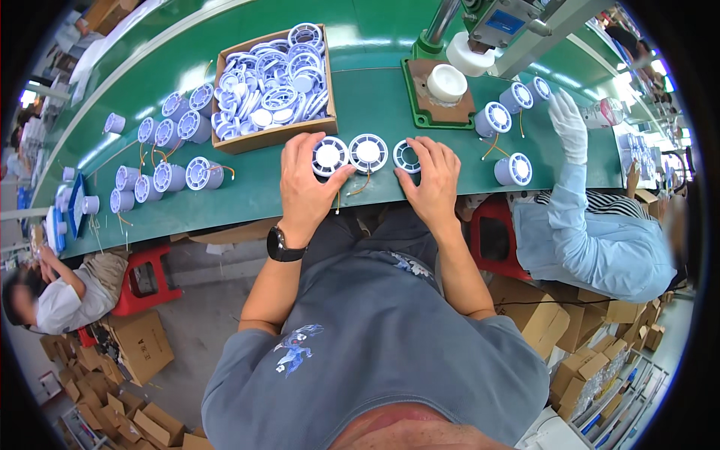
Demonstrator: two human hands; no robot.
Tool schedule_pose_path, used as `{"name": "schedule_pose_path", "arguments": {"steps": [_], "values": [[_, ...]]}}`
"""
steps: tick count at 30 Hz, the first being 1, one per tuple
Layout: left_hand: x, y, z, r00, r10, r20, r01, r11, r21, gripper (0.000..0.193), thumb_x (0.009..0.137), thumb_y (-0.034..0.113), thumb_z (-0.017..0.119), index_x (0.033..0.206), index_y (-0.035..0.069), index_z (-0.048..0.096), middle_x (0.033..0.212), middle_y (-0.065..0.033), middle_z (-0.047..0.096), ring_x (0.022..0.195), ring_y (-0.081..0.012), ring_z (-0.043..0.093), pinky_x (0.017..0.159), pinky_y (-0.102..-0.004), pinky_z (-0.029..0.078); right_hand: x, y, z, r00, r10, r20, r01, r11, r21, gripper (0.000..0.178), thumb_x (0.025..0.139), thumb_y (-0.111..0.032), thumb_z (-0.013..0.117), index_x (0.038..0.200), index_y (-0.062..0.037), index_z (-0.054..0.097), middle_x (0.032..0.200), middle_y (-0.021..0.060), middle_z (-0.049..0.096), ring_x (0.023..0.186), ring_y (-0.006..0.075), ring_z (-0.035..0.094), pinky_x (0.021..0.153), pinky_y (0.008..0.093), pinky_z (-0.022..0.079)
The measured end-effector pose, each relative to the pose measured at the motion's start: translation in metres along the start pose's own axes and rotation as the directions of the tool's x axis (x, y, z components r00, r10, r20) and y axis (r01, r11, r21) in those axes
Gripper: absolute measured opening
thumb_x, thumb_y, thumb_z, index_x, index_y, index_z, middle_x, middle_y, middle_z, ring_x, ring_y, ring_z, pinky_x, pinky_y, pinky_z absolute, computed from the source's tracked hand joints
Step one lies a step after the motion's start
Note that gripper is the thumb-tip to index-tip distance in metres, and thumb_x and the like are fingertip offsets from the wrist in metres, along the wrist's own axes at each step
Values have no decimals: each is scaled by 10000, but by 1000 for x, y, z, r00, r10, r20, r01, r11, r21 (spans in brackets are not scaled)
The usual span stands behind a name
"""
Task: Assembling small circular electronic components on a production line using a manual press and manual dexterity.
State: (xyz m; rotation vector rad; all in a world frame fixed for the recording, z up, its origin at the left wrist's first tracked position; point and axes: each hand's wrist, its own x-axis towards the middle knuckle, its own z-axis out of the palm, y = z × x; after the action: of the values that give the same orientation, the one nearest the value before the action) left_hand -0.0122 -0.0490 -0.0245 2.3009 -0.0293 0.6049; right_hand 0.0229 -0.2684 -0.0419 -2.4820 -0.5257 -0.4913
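Observation:
Three white round housings with spoked tops stand in a row at the near edge of the green table. My left hand [306, 184] is closed around the left housing [330, 155], thumb in front and fingers behind. The middle housing [368, 153] stands between my hands, untouched, with a thin orange wire hanging toward the edge. My right hand [435, 178] grips the right housing [406, 156] from its right side. That housing's centre looks darker than the other two, and my fingers partly cover it.
A cardboard box [277, 136] full of white spoked rings stands behind my left hand. A hand press [441, 105] is at the back right. Wired housings [169, 177] stand left, and more [514, 169] stand right. A co-worker's gloved hand [568, 127] is raised at right.

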Motion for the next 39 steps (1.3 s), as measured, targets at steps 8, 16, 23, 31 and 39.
{"name": "schedule_pose_path", "arguments": {"steps": [8, 16, 23, 31, 39], "values": [[0, -11, -1, 997, 14, 72, -2, 985, -175, 627, 766, 266, 792, 1273, -3, 539, 1210, -196, 590, 1108, -366, 563, 938, -415, 459, -1, 0, -1, 1000, 0, 2, 0, 1000, 6, 524, 702, -136, 775, 1193, -76, 603, 1213, 87, 593, 1128, 305, 517, 981, 423, 358], [3, -17, -5, 992, 51, 119, -30, 985, -171, 621, 773, 253, 784, 1277, -15, 539, 1196, -192, 603, 1100, -347, 579, 941, -399, 463, 0, 0, -1, 1000, -6, 6, 6, 1000, -7, 521, 700, -132, 779, 1187, -69, 603, 1206, 99, 598, 1126, 306, 526, 985, 426, 357], [3, -20, -3, 990, 30, 141, 7, 966, -259, 612, 760, 184, 789, 1281, -23, 542, 1170, -168, 620, 1051, -284, 622, 911, -352, 486, 15, -10, -17, 999, 12, -48, 6, 932, 363, 572, 696, -88, 782, 1229, -48, 578, 1211, 131, 601, 1129, 329, 541, 992, 412, 397], [5, -22, -14, 991, 42, 131, -15, 979, -201, 624, 729, 149, 813, 1265, -23, 545, 1140, -177, 624, 1014, -311, 635, 864, -358, 509, 35, -36, -11, 975, -207, 80, 151, 883, 445, 688, 700, -50, 775, 1335, -45, 511, 1278, 121, 579, 1168, 328, 517, 1010, 400, 411], [-1, -31, -24, 990, -80, 113, 111, 945, -308, 649, 728, 187, 822, 1270, -23, 535, 1147, -170, 619, 1036, -302, 623, 874, -370, 500, 38, -34, -9, 957, -234, 174, 133, 881, 454, 727, 705, -35, 766, 1374, -53, 482, 1320, 106, 561, 1189, 316, 502, 1022, 395, 411]]}}
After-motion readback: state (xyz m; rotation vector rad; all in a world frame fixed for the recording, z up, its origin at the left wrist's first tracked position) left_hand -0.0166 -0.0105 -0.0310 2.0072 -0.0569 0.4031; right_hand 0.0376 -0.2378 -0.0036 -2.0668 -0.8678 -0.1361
